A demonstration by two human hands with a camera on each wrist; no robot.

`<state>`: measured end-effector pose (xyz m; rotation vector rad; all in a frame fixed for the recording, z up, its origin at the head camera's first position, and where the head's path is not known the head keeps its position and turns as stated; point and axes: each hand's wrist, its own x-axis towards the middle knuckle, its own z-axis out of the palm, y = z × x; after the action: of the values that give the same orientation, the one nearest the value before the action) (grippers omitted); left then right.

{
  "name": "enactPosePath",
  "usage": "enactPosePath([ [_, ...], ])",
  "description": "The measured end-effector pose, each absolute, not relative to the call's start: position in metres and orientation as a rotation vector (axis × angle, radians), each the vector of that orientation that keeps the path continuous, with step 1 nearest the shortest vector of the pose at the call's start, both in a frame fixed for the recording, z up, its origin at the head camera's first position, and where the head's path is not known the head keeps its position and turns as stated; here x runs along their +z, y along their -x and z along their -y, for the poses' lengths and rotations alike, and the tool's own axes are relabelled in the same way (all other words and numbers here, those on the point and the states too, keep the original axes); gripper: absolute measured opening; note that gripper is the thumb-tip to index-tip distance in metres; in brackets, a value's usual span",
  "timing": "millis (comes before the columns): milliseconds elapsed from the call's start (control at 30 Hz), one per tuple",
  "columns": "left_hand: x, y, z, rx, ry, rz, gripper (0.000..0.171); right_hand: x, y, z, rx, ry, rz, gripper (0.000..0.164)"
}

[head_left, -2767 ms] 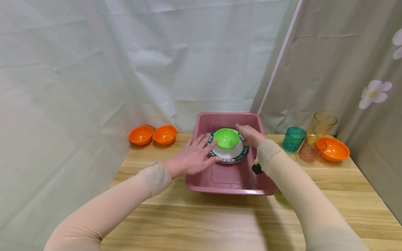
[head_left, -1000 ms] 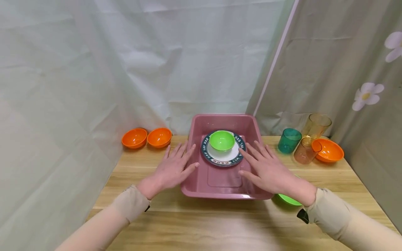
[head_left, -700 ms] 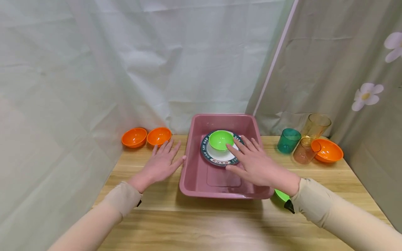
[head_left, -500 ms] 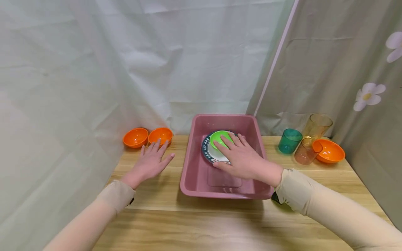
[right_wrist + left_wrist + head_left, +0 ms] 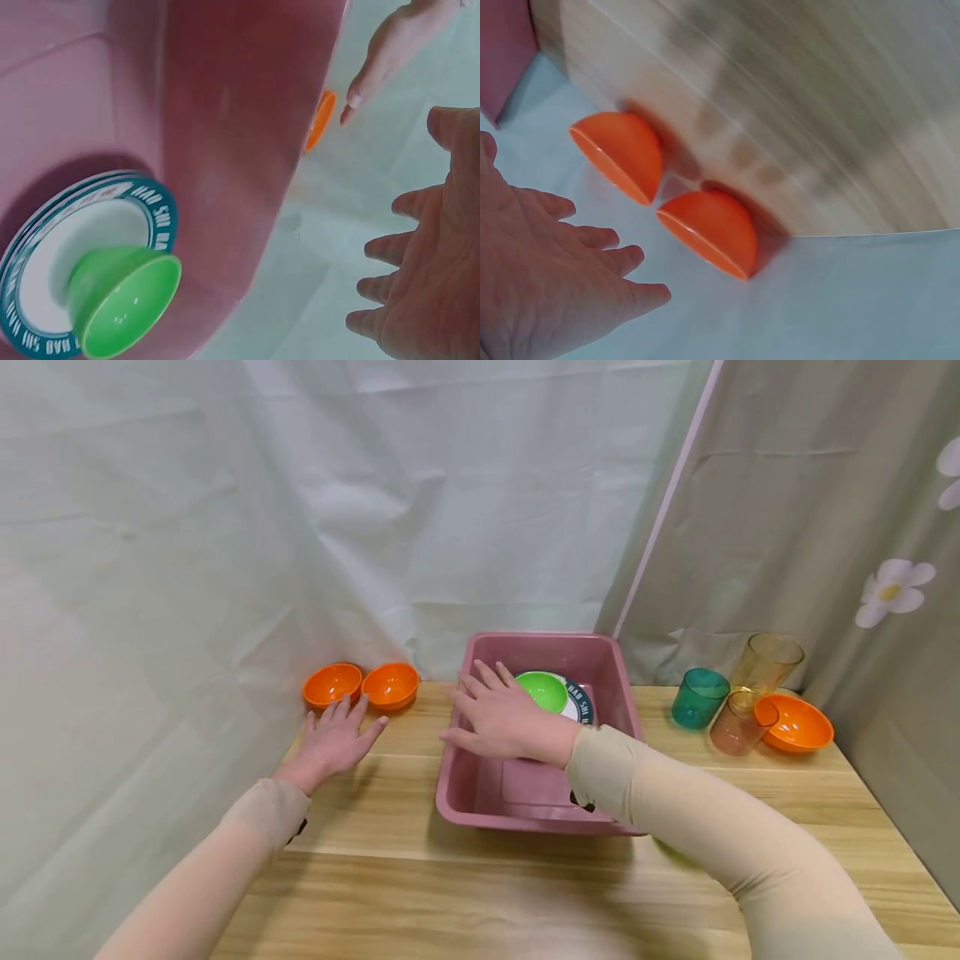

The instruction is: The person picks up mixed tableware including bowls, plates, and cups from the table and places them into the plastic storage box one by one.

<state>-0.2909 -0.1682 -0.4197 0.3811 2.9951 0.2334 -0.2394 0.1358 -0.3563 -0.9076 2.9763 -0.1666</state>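
Observation:
My left hand (image 5: pixel 330 747), fingers spread, is close to two orange bowls, the left bowl (image 5: pixel 332 684) and the right bowl (image 5: pixel 391 685), side by side at the table's back left. The left wrist view shows a gap between its fingers and the nearer orange bowl (image 5: pixel 711 231). My right hand (image 5: pixel 504 717) hovers with fingers spread above the left part of a pink basin (image 5: pixel 540 821), holding nothing. Inside the basin a green bowl (image 5: pixel 129 301) sits on stacked plates (image 5: pixel 39 247) with dark teal lettered rims. In the head view my right hand hides part of them.
On the right stand a teal cup (image 5: pixel 699 699), a pinkish cup (image 5: pixel 738 727) and a taller amber cup (image 5: pixel 768 665), beside another orange bowl (image 5: pixel 799 724). A green rim (image 5: pixel 675 853) shows under my right forearm. Curtains (image 5: pixel 465 510) enclose the table (image 5: pixel 465 893).
Both hands have left the green bowl and plates, which stay in the basin. My left hand has moved left toward the orange bowls; my right hand has swung left across the basin.

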Motion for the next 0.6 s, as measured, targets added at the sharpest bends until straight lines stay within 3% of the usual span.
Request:
enactPosePath([
  [367,-0.429,0.303,0.171,0.366,-0.309,-2.972,0.084,-0.359,0.267,-0.093,-0.07,0.874,-2.975,0.08],
  [600,-0.431,0.32,0.164,0.712,-0.185,-2.789,0.084,-0.363,0.282,-0.081,-0.044,0.821,-2.982,0.08],
])
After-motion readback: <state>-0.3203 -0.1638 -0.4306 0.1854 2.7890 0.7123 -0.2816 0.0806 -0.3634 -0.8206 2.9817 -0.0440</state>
